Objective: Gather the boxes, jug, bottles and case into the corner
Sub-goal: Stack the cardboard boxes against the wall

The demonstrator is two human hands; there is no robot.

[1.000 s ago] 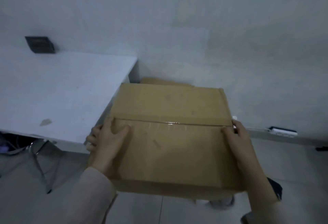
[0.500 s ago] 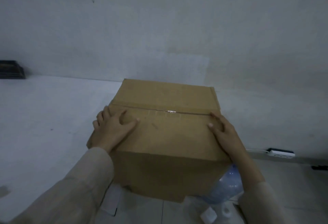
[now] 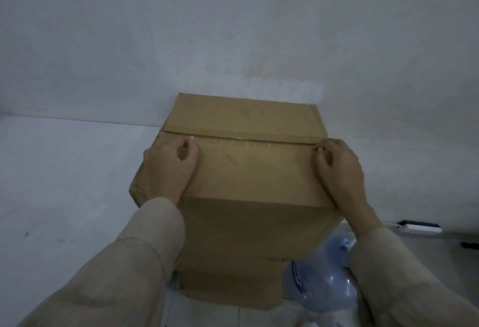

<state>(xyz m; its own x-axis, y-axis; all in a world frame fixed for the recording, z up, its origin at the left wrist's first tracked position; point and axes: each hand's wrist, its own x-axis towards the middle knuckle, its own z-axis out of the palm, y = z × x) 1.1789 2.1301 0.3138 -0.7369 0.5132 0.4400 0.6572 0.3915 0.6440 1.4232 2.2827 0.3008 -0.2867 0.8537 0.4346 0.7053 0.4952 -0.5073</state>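
Observation:
A taped brown cardboard box (image 3: 241,168) stands against the wall on top of a second cardboard box (image 3: 230,287), of which only the lower front shows. My left hand (image 3: 168,168) rests on the top box's left side and my right hand (image 3: 339,171) on its right side. On both hands the fingers are curled in and hold nothing. A clear blue water jug (image 3: 318,285) lies on the floor to the right of the lower box, partly hidden by my right sleeve.
A white table top (image 3: 64,176) runs along the left, touching or very near the boxes. A grey wall (image 3: 233,28) closes off the back. A white power strip (image 3: 420,228) lies on the floor by the wall at right.
The box has gone from being carried to standing on the lower box against the wall. My fingers, flat on its top half a second ago, have curled in.

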